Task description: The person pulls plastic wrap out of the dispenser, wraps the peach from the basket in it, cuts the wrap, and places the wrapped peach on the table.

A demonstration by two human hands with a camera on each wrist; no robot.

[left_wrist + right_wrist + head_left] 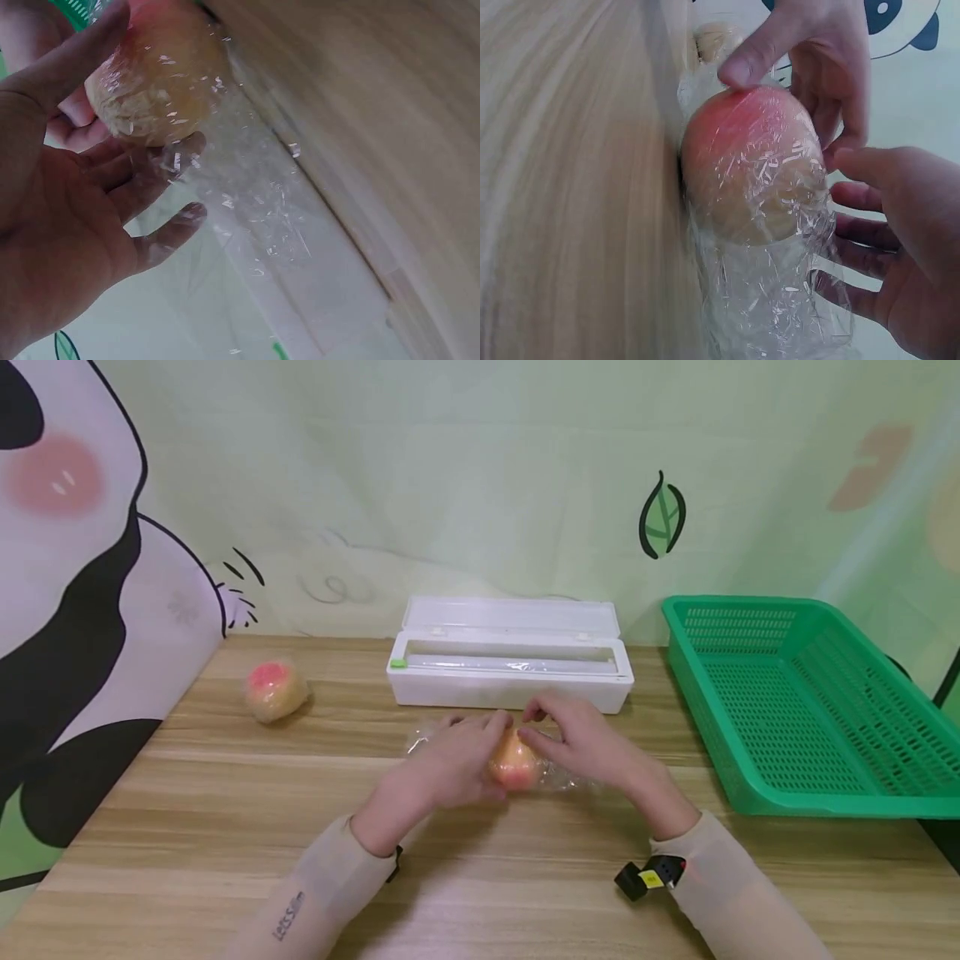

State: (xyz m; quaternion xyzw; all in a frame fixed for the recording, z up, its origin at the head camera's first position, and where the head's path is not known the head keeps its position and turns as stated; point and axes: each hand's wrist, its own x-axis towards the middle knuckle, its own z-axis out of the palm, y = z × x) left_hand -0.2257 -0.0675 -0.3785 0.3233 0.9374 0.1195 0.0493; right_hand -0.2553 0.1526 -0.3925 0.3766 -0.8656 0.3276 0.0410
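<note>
A pink-and-yellow peach [516, 762] rests on the table under clear plastic wrap [769, 300], whose loose ends spread to both sides. My left hand [461, 760] holds the peach, its thumb on one side and fingers round the other, as the right wrist view shows. Close by on the right, my right hand [588, 743] touches the wrap with loosely bent fingers [862, 259]. Its thumb points toward the fruit. Behind both hands stands a white wrap dispenser [510, 689] with its lid up and a roll of film inside.
A second peach [276, 692], shiny as if wrapped, sits at the table's left. On the right is a green plastic basket [701, 718] with slotted walls. A printed cloth with a panda and leaf hangs behind the wooden table [187, 860].
</note>
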